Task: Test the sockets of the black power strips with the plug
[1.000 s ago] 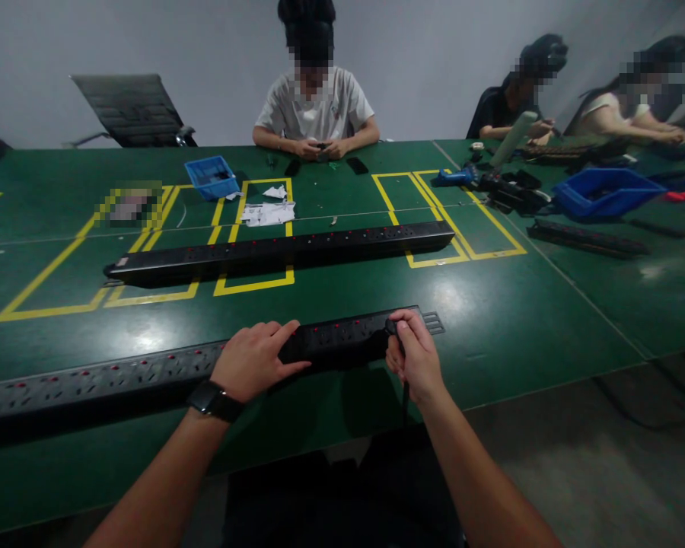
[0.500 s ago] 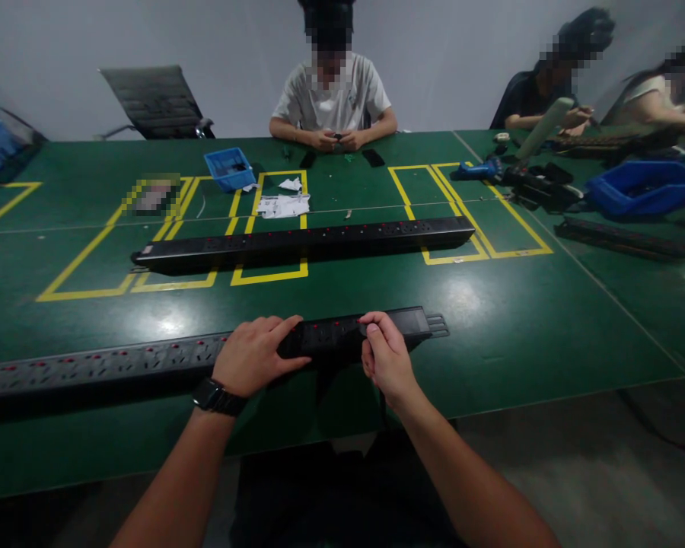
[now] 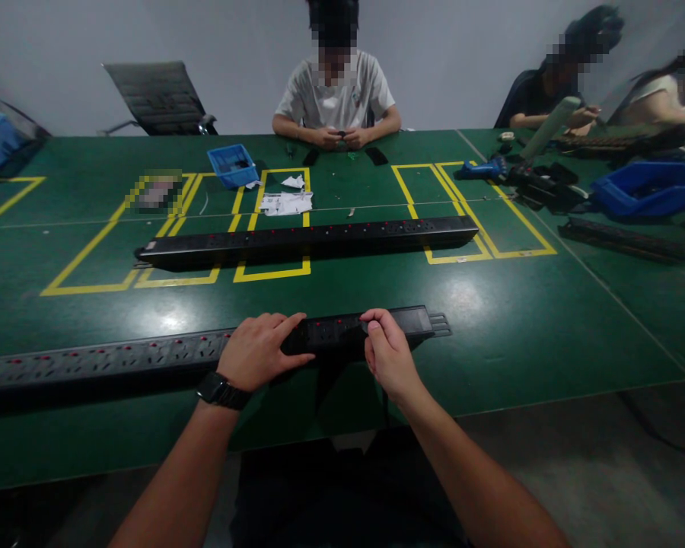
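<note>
A long black power strip [image 3: 176, 352] with red switches and a row of sockets lies along the near side of the table. My left hand [image 3: 262, 346] is laid across it, gripping it with the thumb on the near side and the fingers over the top. Close to the strip's right end, my right hand [image 3: 388, 350] is closed in a pinch over a socket. A dark plug [image 3: 364, 327], mostly hidden by the fingers, is in it, and a thin dark cord hangs below. A metal bracket [image 3: 442, 324] sticks out from the strip's right end.
A second black power strip [image 3: 313, 237] lies farther back, across yellow tape outlines. Behind it are a small blue bin [image 3: 232, 167] and white papers [image 3: 286, 202]. A larger blue bin [image 3: 651, 190] and tools stand at the right. Co-workers sit across the table.
The view has shifted slightly. Both hands keep their places on the strip, with no clear change in grip.
</note>
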Tool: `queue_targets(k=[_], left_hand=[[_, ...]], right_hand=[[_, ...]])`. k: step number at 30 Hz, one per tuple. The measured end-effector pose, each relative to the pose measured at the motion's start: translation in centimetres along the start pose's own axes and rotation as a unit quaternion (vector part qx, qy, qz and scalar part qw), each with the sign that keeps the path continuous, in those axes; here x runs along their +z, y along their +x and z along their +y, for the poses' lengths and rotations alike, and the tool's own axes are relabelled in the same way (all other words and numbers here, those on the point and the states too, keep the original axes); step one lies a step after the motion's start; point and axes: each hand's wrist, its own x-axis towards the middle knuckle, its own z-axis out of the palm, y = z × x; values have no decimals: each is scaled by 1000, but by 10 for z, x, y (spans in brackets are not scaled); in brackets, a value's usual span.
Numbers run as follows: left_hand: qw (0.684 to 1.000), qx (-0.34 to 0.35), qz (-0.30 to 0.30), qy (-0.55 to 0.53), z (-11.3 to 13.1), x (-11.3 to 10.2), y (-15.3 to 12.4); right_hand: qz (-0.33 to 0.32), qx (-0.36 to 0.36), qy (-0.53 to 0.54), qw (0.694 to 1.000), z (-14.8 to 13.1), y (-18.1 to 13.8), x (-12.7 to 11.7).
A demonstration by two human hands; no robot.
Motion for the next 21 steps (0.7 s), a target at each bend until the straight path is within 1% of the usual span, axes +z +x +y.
queue_targets(k=[7, 14, 17, 21], left_hand=[[1000, -2, -2, -6, 1, 0, 0], [1000, -11, -6, 5, 2, -2, 0], [1000, -8, -5, 0, 1, -2, 1], [1000, -5, -4, 4, 1, -2, 1]], right_hand=[[1, 7, 42, 999, 0, -3, 2], [-22, 40, 106, 993, -6, -2, -9], [-22, 43, 106, 993, -8, -1, -11], [-20, 35, 79, 996, -6, -1, -6]])
